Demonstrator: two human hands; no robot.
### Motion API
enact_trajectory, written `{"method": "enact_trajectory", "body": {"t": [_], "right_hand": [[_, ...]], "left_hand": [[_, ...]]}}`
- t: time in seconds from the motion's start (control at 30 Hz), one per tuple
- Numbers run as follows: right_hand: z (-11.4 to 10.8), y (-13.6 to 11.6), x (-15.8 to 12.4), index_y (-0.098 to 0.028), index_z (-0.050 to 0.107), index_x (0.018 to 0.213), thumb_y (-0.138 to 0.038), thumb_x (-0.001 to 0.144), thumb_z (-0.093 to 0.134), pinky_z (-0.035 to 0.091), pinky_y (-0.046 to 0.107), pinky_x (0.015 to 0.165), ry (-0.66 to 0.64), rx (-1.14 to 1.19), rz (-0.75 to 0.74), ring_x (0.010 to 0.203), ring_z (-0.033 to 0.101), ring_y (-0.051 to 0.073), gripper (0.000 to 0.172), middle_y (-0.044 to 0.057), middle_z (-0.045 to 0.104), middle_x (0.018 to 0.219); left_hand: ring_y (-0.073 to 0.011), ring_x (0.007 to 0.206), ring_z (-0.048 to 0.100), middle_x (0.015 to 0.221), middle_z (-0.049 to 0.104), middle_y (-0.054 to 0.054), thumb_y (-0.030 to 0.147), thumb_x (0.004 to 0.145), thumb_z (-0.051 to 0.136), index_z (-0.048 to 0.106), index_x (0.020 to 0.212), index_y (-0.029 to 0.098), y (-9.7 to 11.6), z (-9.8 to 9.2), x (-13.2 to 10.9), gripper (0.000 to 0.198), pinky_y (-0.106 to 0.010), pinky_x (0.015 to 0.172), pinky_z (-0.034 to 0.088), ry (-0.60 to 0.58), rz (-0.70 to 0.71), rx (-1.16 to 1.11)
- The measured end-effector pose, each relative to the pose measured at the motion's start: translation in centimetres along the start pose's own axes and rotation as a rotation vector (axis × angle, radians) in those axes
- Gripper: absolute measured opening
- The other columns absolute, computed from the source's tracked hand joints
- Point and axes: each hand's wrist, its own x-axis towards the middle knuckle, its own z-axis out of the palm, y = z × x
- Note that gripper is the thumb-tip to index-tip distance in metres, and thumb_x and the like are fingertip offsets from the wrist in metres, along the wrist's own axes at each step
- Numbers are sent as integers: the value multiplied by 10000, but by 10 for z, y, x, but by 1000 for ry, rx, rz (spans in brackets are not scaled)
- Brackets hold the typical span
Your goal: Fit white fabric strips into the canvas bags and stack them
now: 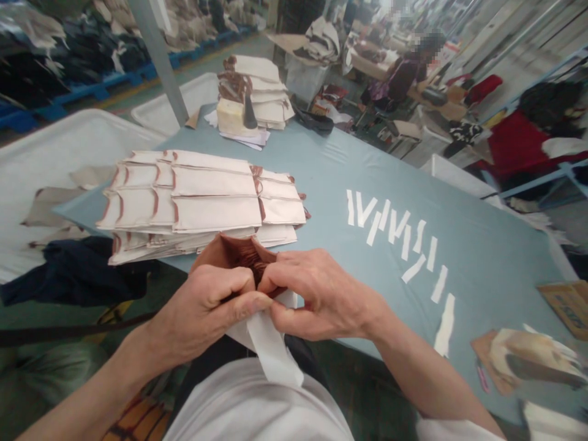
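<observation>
Close to my body, at the table's front edge, a brown pouch-like piece is held with its mouth upward, and wrinkled brown material shows inside. My left hand is closed on its near rim, thumb pressed along the edge. Right beside it, my right hand pinches the same rim, fingertips nearly touching the left thumb. A white strip hangs down from between the two hands over my lap. The pinched spot itself is hidden by my fingers.
Stacked cream pieces with brown edges lie behind the hands on the blue-green table. Several white strips are spread to the right. A second stack stands at the back. Cardboard lies right; a person sits far off.
</observation>
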Motion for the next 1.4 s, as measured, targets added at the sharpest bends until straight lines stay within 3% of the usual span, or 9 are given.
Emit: {"method": "enact_trajectory", "body": {"t": [0.17,0.33,0.57,0.77,0.9,1.1,1.2,1.3,1.4], "right_hand": [[3,4,-4,-224,612,860,-194,965,604,331,281,626,-16,22,-5,672,559,135,109,-19,663,756],[2,11,-8,-217,638,927,-242,944,658,354,287,656,-33,-18,-20,720,599,153,36,-10,688,796],[13,36,-3,-213,584,824,-355,1177,402,311,314,662,9,-267,-60,688,504,174,421,6,600,720],[27,54,-1,-220,574,811,-531,1194,254,358,310,691,55,-120,-121,696,513,177,588,19,621,733],[24,73,-4,-209,618,849,-693,1145,147,410,314,727,144,58,-33,722,554,181,738,33,638,766],[2,76,-14,-194,670,864,-574,1139,492,425,285,711,229,92,41,715,568,152,503,16,665,769],[-14,60,-10,-190,682,868,-425,1125,598,412,264,689,215,70,5,698,556,133,358,2,671,756],[-30,46,1,-186,673,869,-372,1108,641,409,248,671,153,115,-28,692,563,120,305,-5,676,764],[-41,37,12,-185,658,886,-371,1115,634,414,244,681,104,160,-73,709,567,115,296,-6,678,791]], "left_hand": [[-89,527,368,590,400,75,322,1013,586,447,631,206,-7,-4,0,422,-214,477,277,-162,-57,-103],[-74,486,381,559,405,83,212,1039,501,422,629,203,-4,-6,-3,418,-213,481,274,-113,64,145],[-86,486,458,587,504,76,219,1039,495,479,683,212,-13,2,-3,357,-220,494,312,8,73,384],[-72,486,450,573,465,86,172,1040,440,393,672,220,-4,12,-9,374,-205,494,324,-100,86,165],[-71,468,441,564,414,92,151,1044,427,341,693,221,-5,4,-22,367,-224,504,321,-99,156,147],[-102,490,476,579,476,69,189,1056,515,492,689,229,-57,-26,-18,371,-271,529,318,178,173,434],[-103,469,431,542,448,72,278,1083,541,477,630,222,-80,-31,-4,460,-274,524,310,202,138,497],[-139,589,590,654,637,28,545,1123,523,617,723,208,-81,-30,13,532,-266,598,417,153,175,410],[-235,1025,753,1087,819,-76,771,1063,444,746,1123,188,-60,-29,29,659,-302,917,527,134,259,261]]}}
